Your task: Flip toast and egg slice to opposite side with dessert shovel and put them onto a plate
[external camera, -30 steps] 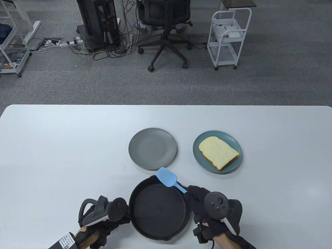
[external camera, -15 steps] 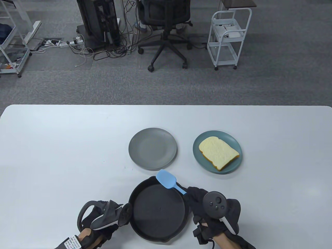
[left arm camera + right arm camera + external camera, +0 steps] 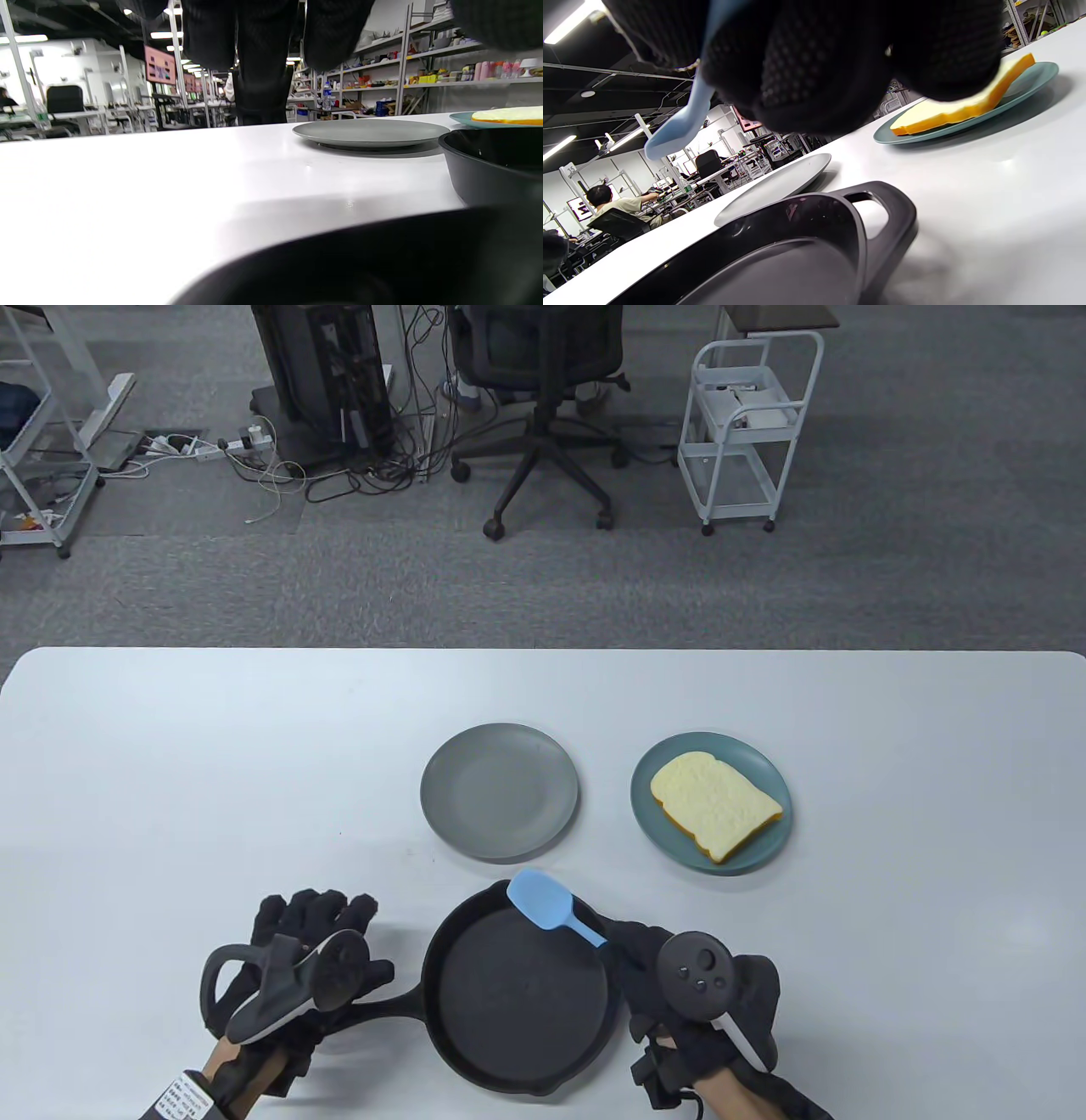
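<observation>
The toast (image 3: 715, 804) is plated at 2 o'clock, no egg is seen, the pan (image 3: 517, 984) is bare — the dessert shovel (image 3: 547, 902) is gripped by the right hand (image 3: 691, 1001), the left hand (image 3: 288, 976) spread flat.

Open table (image 3: 212, 746) left of plates (image 3: 499, 792)
</observation>
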Demonstrator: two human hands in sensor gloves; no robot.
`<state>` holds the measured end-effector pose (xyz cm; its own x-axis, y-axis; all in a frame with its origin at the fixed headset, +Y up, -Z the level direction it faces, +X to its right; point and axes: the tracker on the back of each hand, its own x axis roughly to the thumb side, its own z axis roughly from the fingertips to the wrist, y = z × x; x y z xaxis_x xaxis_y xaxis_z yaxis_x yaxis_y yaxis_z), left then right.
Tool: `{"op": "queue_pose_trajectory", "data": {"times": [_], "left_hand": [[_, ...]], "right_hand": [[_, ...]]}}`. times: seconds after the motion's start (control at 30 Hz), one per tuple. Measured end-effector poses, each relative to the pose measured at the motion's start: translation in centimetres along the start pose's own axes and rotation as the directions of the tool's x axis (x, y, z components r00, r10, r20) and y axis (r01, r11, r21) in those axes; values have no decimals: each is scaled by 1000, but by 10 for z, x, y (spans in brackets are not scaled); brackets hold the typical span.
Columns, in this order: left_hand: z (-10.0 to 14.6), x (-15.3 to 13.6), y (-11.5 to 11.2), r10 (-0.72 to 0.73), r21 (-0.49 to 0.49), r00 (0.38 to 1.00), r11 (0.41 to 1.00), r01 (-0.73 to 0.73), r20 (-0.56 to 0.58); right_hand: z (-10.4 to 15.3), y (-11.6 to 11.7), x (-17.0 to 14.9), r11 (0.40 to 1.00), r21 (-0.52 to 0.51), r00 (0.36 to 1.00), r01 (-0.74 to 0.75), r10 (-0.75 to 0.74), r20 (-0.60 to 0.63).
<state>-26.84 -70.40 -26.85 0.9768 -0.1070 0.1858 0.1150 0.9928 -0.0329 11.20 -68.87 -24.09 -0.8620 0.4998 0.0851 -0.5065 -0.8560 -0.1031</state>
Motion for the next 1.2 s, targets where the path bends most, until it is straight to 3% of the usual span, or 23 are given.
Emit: {"op": "queue_pose_trajectory", "data": {"times": [0.3,0.8,1.0,1.2], "left_hand": [[-9,-33,-8,90,-16,995,996,-90,-42],[-11,-36,-10,90,-27,994,995,-92,-58],[-11,-35,-10,87,-44,995,995,-89,-53],[-11,-33,-10,79,-51,996,995,-81,-48]], "right_hand": [[0,7,2,999,23,1000,-27,27,6],[2,52,14,944,177,959,-279,263,106],[4,57,21,912,188,929,-365,343,138],[12,58,33,857,100,854,-505,478,206]]}}
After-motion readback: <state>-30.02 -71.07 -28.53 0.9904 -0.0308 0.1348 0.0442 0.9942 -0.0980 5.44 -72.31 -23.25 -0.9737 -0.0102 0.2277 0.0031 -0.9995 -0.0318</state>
